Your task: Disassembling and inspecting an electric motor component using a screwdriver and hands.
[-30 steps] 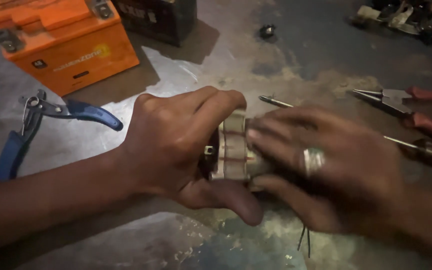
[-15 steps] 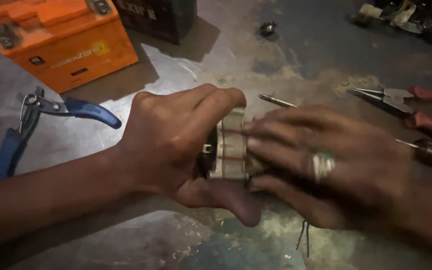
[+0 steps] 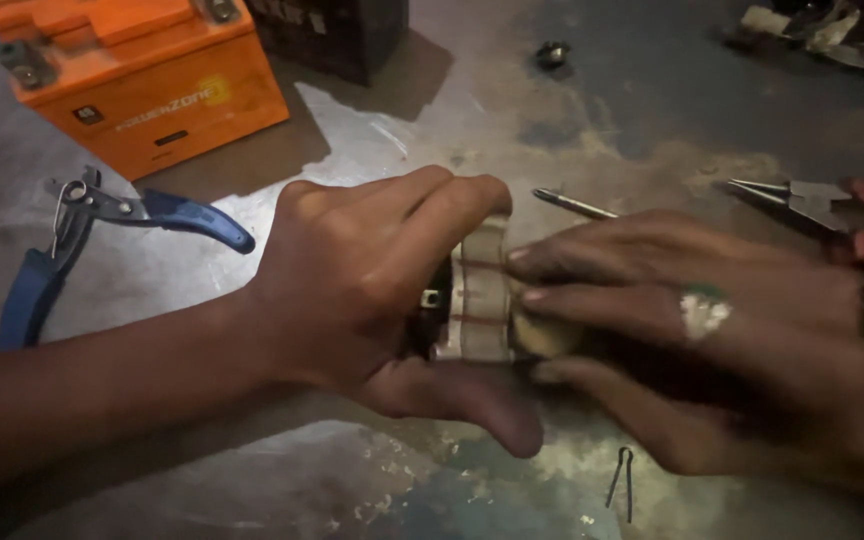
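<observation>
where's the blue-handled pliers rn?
In the head view, the blue-handled pliers lie on the metal bench at far left, just below the orange battery and left of the left hand.

Ribbed metal cylinder [image 3: 482, 300], sideways, gripped

left hand [image 3: 372, 285]: bare, no sleeve | right hand [image 3: 712, 340]: green-stained silvery ring [image 3: 704, 310]

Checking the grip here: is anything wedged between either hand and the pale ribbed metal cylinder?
Nothing visible. The left hand wraps the pale ribbed metal cylinder directly, and the right hand has its fingertips straight on it.
</observation>
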